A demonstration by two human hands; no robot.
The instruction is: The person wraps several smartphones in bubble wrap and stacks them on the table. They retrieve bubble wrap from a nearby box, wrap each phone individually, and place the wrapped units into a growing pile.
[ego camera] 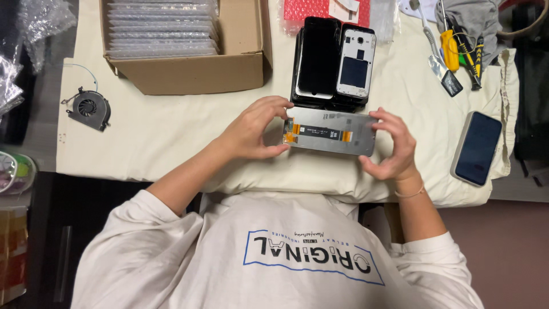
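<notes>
Phone screen panel (330,131), grey-backed with an orange ribbon strip, is held flat between both hands just above the cream cloth (171,131) that covers the table. Left hand (251,130) grips the panel's left end, thumb below and fingers curled over the top edge. Right hand (392,146) clamps the right end the same way; a thin band sits on that wrist.

Directly behind the panel lies a stack of phone frames (334,60), one showing a dark screen, one showing its open white back. Behind and left of the panel stands an open cardboard box (189,71) filled with bubble-wrapped flat parts. Far left of the panel, off the cloth's edge, rests a small round cooling fan (88,109). Right of the panel lies a dark phone (477,147), face up. Behind and right are hand tools, including a yellow-handled screwdriver (449,48). Dark flooring shows beyond the cloth's right end.
</notes>
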